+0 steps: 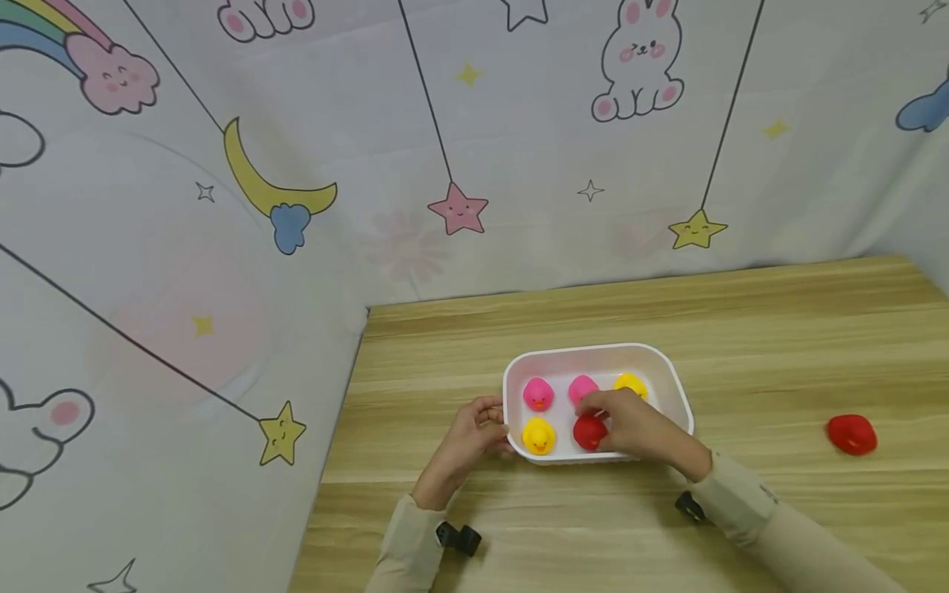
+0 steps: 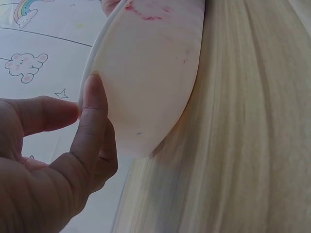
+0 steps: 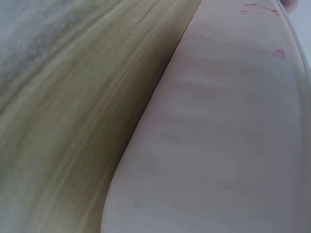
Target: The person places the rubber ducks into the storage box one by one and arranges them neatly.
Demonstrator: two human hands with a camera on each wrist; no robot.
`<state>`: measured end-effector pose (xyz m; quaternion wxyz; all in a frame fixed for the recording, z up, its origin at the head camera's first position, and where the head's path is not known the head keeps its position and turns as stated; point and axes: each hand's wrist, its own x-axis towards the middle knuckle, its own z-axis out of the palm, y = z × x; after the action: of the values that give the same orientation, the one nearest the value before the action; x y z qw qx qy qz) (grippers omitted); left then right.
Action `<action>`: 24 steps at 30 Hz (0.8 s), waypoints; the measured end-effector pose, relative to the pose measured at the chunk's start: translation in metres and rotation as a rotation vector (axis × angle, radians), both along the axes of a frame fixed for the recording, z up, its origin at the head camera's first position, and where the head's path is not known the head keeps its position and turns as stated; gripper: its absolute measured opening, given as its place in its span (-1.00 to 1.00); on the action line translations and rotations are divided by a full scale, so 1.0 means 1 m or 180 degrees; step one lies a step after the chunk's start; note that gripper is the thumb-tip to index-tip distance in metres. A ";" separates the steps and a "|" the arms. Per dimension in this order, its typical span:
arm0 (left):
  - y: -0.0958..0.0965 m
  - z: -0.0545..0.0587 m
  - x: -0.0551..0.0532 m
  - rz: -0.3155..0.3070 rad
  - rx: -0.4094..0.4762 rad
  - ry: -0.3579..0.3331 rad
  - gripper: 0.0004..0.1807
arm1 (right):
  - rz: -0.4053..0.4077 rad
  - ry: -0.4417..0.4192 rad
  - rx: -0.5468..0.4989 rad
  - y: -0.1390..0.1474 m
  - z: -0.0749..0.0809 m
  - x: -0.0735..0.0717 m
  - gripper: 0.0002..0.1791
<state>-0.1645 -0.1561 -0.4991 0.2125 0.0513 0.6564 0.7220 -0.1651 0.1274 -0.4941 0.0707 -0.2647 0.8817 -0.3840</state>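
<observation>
A white plastic tray (image 1: 670,412) stands on the wooden table. My left hand (image 1: 469,441) pinches its left rim, with thumb and a finger on either side of the rim (image 2: 90,68) in the left wrist view. Inside, my right hand (image 1: 639,424) holds a red rubber duck (image 1: 589,431) between thumb and fingers, low in the tray's front middle. Left of it sits a yellow duck (image 1: 539,436). Behind are a pink duck (image 1: 538,394), another pink duck (image 1: 582,389) and a yellow duck (image 1: 630,384), the last two partly hidden by my right hand.
A red toy (image 1: 852,434), seemingly another duck, lies on the table far to the right. Behind the table and along its left side hangs a white printed cloth (image 1: 534,148). The tray's outer wall (image 3: 218,136) fills much of the right wrist view, with pink smears on it.
</observation>
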 end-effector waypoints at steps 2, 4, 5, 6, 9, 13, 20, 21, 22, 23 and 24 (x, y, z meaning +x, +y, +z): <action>0.000 0.001 0.000 0.0001 -0.0011 -0.0004 -0.47 | -0.0027 0.0014 0.0030 -0.001 0.000 0.000 -0.61; 0.000 0.001 0.000 0.0004 -0.0023 -0.0005 -0.47 | -0.0046 0.0043 0.0084 -0.002 0.000 0.000 -0.61; 0.000 0.001 0.000 0.0005 -0.0025 -0.0004 -0.47 | -0.0052 0.0065 0.0123 -0.002 0.001 0.000 -0.60; 0.000 0.001 0.000 0.0009 -0.0025 -0.0001 -0.47 | -0.0061 0.0082 0.0172 -0.002 0.001 0.000 -0.60; 0.000 0.001 0.000 0.0007 -0.0004 0.0015 -0.47 | -0.0072 0.0123 0.0300 -0.003 0.001 0.001 -0.59; 0.001 0.000 0.001 -0.0006 0.0055 0.0029 -0.47 | -0.0065 0.0175 0.0427 -0.002 0.004 0.003 -0.58; 0.001 -0.001 0.002 0.0000 0.0037 0.0031 -0.46 | -0.0077 0.0330 0.0397 0.011 0.018 0.012 -0.52; 0.000 -0.001 0.002 0.0000 0.0027 0.0034 -0.46 | -0.0114 0.0349 0.0402 0.014 0.021 0.014 -0.51; 0.000 0.000 0.002 0.0000 0.0024 0.0036 -0.46 | -0.0150 0.0368 0.0394 0.017 0.024 0.015 -0.50; 0.000 0.000 0.001 0.0000 0.0020 0.0034 -0.46 | -0.0182 0.0389 0.0372 0.021 0.027 0.016 -0.50; 0.000 0.000 0.001 -0.0002 0.0017 0.0032 -0.46 | -0.0230 0.0404 0.0359 0.025 0.030 0.018 -0.50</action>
<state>-0.1633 -0.1558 -0.4996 0.2093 0.0556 0.6555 0.7235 -0.1476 0.1521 -0.4643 0.0157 -0.2522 0.9136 -0.3185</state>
